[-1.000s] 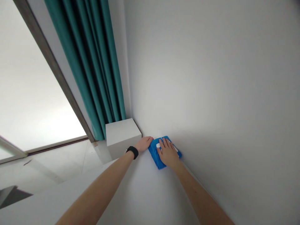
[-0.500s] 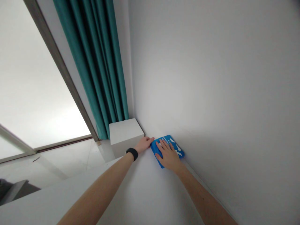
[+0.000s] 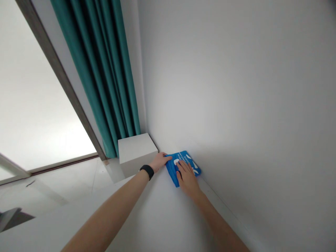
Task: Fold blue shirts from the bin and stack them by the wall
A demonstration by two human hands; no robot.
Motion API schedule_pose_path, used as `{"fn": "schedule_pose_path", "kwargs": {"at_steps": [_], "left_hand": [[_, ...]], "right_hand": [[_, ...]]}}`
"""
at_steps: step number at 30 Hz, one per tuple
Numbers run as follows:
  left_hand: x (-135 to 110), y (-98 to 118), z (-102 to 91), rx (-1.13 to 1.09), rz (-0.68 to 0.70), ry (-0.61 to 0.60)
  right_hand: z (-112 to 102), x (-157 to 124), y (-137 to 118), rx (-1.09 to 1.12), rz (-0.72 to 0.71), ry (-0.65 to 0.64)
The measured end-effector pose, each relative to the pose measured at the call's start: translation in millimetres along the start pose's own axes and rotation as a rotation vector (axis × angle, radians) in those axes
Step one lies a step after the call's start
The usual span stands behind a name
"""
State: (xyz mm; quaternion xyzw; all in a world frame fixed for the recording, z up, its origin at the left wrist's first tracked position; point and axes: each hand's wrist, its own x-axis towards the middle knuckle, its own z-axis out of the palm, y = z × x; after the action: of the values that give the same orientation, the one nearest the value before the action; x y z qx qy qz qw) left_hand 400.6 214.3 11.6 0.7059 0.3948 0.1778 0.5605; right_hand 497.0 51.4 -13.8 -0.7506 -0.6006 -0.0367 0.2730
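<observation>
A folded piece of blue fabric [image 3: 172, 171] with white lettering and white shapes lies flat on a white surface against the wall; whether it is a bag or a garment I cannot tell. At its far left corner my left hand [image 3: 159, 161], with a black band on the wrist, pinches the edge between thumb and fingers. My right hand [image 3: 188, 179] rests flat on top of the fabric, fingers spread, hiding part of the print.
A white box-shaped unit [image 3: 138, 147] stands just beyond my left hand. Behind it hangs a teal curtain [image 3: 105, 70] beside a bright framed window [image 3: 39, 87]. The plain wall [image 3: 236, 87] rises on the right. A grey angular object [image 3: 17, 218] shows at lower left.
The view has shifted slightly to the right. The fabric's left part looks pulled and more creased by my left hand. My right hand has slid a little nearer on the fabric, uncovering more lettering.
</observation>
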Motion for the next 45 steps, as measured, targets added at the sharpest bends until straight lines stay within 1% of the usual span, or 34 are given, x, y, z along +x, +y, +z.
{"fn": "schedule_pose_path", "kwargs": {"at_steps": [1, 2, 3, 5, 7, 9, 12, 17, 21, 24, 26, 29, 34, 40, 45], "left_hand": [[0.1, 1.5, 1.0, -0.007, -0.005, 0.010], [0.2, 2.6, 2.0, -0.011, -0.012, 0.021], [0.2, 3.4, 2.9, -0.012, -0.019, 0.032], [0.0, 4.3, 4.8, -0.009, -0.028, 0.049], [-0.8, 4.4, 6.8, -0.003, -0.031, 0.060], [-1.9, 3.9, 8.6, -0.002, -0.031, 0.065], [-3.0, 2.1, 10.3, -0.007, -0.029, 0.070], [-0.8, -2.9, 9.6, -0.030, -0.025, 0.061], [1.0, -6.0, 8.6, -0.055, -0.027, 0.049], [1.0, -6.6, 8.7, -0.074, -0.026, 0.038], [0.8, -6.1, 9.1, -0.087, -0.021, 0.035], [1.5, -4.4, 9.3, -0.105, -0.009, 0.038], [5.1, -2.5, 10.0, -0.105, 0.007, 0.039], [7.9, -6.9, 13.4, 0.027, 0.019, 0.086], [9.0, -10.1, 11.9, 0.161, 0.104, 0.132]], "right_hand": [[-0.9, -5.5, 2.4, 0.039, 0.032, 0.054], [-2.0, -11.1, 5.4, 0.082, 0.094, 0.120], [-3.3, -16.6, 9.2, 0.136, 0.188, 0.196], [-6.8, -26.4, 18.5, 0.323, 0.444, 0.328], [-10.5, -34.0, 28.2, 0.538, 0.651, 0.377], [-13.8, -38.5, 35.4, 0.682, 0.747, 0.360], [-17.1, -39.7, 38.8, 0.749, 0.781, 0.341], [-23.2, -35.7, 35.2, 1.131, 0.913, 0.363], [-31.0, -32.1, 30.6, 1.266, 0.931, 0.369], [-36.1, -28.5, 25.6, 1.447, 0.947, 0.309], [-38.2, -26.2, 23.3, 1.515, 0.963, 0.252], [-40.0, -24.7, 23.5, 1.528, 0.971, 0.226], [-39.5, -26.2, 27.3, 1.533, 0.959, 0.244], [-33.0, -24.4, 32.0, 1.454, 0.977, 0.279], [-27.1, -29.6, 37.0, 1.349, 0.977, 0.279]]}}
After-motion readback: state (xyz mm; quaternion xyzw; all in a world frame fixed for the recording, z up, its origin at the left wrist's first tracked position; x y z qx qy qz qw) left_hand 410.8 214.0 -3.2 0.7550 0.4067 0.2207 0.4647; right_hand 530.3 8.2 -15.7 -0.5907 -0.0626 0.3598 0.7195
